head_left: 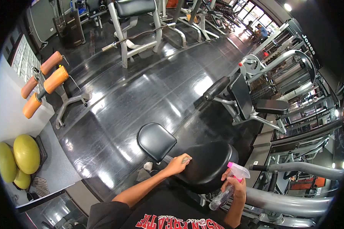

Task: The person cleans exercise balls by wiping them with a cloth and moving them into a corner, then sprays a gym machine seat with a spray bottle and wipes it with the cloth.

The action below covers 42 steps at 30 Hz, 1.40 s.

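Note:
My left hand point(176, 165) is closed around a small greyish bit of cloth point(186, 160); only its edge shows past the fingers. This hand is at the left edge of a black padded cushion point(206, 162); whether it touches the cushion I cannot tell. My right hand point(237, 186) grips a clear spray bottle point(222, 197) with a pink and white spray head point(239, 171), held tilted to the right of the cushion. A smaller black seat pad point(156, 141) lies just ahead of my left hand.
A machine with a black backrest point(240, 95) stands ahead to the right, and a curl bench with a bar point(141, 36) farther off. Orange foam rollers point(56, 79) and green exercise balls point(26, 154) are at left. Thick grey machine tubes point(294, 202) run close by my right hand.

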### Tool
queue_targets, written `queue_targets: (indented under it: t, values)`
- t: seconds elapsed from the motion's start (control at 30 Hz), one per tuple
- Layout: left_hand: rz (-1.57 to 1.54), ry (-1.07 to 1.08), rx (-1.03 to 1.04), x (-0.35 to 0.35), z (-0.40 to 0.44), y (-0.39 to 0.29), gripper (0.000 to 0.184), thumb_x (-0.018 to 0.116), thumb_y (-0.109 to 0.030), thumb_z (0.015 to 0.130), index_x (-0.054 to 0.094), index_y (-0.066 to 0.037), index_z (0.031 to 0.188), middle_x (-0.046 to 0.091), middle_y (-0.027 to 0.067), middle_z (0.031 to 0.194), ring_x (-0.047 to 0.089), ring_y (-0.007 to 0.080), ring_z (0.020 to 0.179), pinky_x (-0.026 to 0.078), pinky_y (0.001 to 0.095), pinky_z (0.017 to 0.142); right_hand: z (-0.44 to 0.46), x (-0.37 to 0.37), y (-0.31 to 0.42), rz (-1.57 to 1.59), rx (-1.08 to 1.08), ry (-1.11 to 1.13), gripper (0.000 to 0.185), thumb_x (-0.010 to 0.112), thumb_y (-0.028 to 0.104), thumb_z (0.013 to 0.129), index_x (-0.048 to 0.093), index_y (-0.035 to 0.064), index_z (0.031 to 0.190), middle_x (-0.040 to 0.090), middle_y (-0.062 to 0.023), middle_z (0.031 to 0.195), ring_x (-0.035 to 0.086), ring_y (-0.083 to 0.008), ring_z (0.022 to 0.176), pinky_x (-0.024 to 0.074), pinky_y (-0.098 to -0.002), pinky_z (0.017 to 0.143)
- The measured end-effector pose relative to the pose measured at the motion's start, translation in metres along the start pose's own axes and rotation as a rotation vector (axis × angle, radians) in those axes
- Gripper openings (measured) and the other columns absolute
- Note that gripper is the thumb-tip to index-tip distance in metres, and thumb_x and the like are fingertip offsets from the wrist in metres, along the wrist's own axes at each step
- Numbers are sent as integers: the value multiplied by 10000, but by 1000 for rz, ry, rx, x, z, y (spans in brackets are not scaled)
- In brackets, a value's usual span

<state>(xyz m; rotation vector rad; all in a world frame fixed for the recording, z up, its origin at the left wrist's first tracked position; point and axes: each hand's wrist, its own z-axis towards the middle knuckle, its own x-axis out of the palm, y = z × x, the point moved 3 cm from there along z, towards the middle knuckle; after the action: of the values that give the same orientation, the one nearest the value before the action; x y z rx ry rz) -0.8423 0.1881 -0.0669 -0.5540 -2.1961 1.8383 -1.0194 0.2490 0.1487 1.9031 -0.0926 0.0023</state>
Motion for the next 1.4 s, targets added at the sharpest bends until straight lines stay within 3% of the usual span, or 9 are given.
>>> queue_targets:
  t: [0.13, 0.23, 0.4, 0.47, 0.7, 0.97, 1.07, 1.13, 1.4]
  values:
    - [88, -60, 94, 7, -4, -45, 208, 546, -199, 926, 583, -112, 1111, 643, 153, 1069, 602, 364, 1019, 480, 417, 842, 0, 5, 5, -8, 1, -40, 288, 612, 73, 741, 537, -62, 984, 582, -180, 767, 581, -236, 460, 496, -309, 387]
    - [-69, -34, 234, 1, -14, -119, 221, 545, -198, 929, 585, -105, 1125, 632, 163, 1111, 589, 351, 1070, 468, 402, 889, 0, -2, -2, 44, -4, 2, 294, 604, 41, 770, 550, -79, 1033, 592, -167, 821, 609, -225, 709, 551, -325, 447]
    - [-32, -45, 679, 11, -31, -157, 294, 559, -184, 926, 560, -72, 1198, 590, 205, 1186, 553, 342, 1159, 431, 404, 962, -1, -5, -3, 56, 8, 15, 290, 609, 55, 766, 552, -76, 1018, 595, -170, 811, 611, -229, 638, 540, -321, 441]
    - [-317, 65, 403, 1, -31, -137, 332, 540, -203, 939, 520, -70, 1243, 594, 196, 1172, 571, 299, 1138, 432, 375, 949, -1, -3, -3, 62, 3, 5, 283, 609, 60, 765, 554, -73, 1009, 596, -172, 808, 610, -230, 608, 535, -321, 438]
    - [-187, -25, -41, -14, -14, -28, 312, 428, -275, 998, 505, -52, 1202, 597, 119, 1113, 568, 201, 1024, 430, 335, 902, 2, -2, 0, 44, -3, 15, 266, 610, 64, 760, 557, -62, 989, 598, -184, 798, 595, -241, 498, 515, -323, 422]
    - [-472, -153, 282, -11, -15, -132, 265, 447, -186, 987, 525, -25, 1182, 589, 89, 1120, 537, 163, 1041, 401, 303, 937, -2, -4, -4, 52, -32, 12, 270, 608, 62, 757, 554, -67, 988, 601, -189, 812, 596, -234, 501, 513, -322, 433]
    - [-398, -529, 365, -36, -6, -139, 225, 488, -147, 962, 544, -6, 1128, 638, 137, 1018, 592, 183, 991, 436, 310, 884, -4, -5, -8, 52, -40, -16, 275, 608, 64, 761, 552, -76, 991, 597, -185, 815, 597, -230, 512, 516, -321, 440]
    - [-422, -557, 331, -48, 11, -123, 222, 494, -148, 955, 552, -3, 1114, 638, 154, 1027, 598, 191, 987, 435, 309, 880, -5, -7, -12, 67, -68, -8, 289, 607, 68, 763, 549, -83, 1003, 594, -182, 821, 598, -227, 522, 518, -318, 447]
    - [48, -183, 329, 4, -22, -83, 264, 515, -232, 944, 582, -50, 1123, 568, 166, 1098, 543, 351, 1076, 412, 403, 920, -3, -4, -10, 65, -90, -21, 259, 618, 85, 756, 548, -68, 954, 587, -172, 811, 589, -229, 515, 518, -324, 445]
